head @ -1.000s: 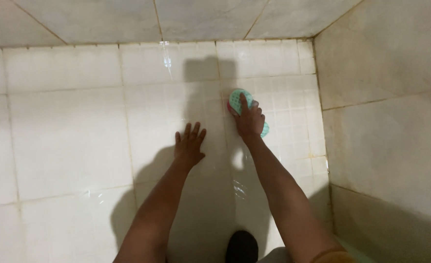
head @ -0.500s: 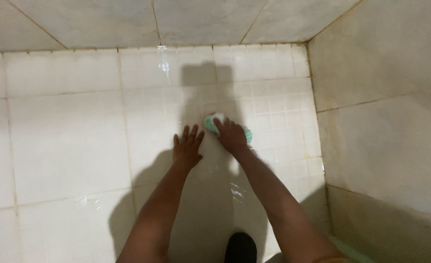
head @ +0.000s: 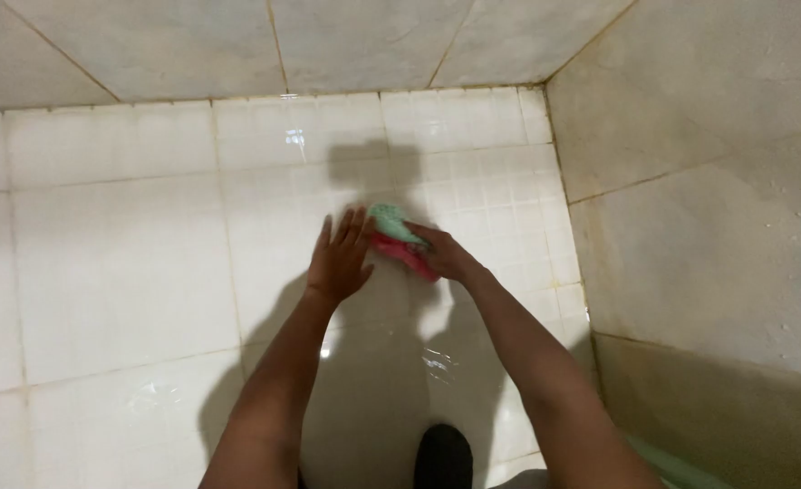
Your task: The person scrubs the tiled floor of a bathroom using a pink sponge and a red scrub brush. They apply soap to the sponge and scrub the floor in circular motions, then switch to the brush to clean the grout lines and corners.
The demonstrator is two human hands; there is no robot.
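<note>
Left hand (head: 340, 261) lay flat, fingers spread, braced on the wet floor (head: 120, 272); a slip there looked likely, the tiles being glossy with water. Right hand (head: 444, 254) pinched a scrubber (head: 393, 237), tilted on edge against the tiles just beside the left hand. Scrubber: green top, pink underside.

Scrubber (head: 399, 237) half-hidden under right hand (head: 446, 256) — blurred, dark shape (head: 443, 457) cut off at bottom edge

open tiled floor (head: 120, 272) is lying free to the left of both hands. a side wall (head: 709, 208) is closing off the right, and a back wall (head: 328, 45) is blocking the far edge.
</note>
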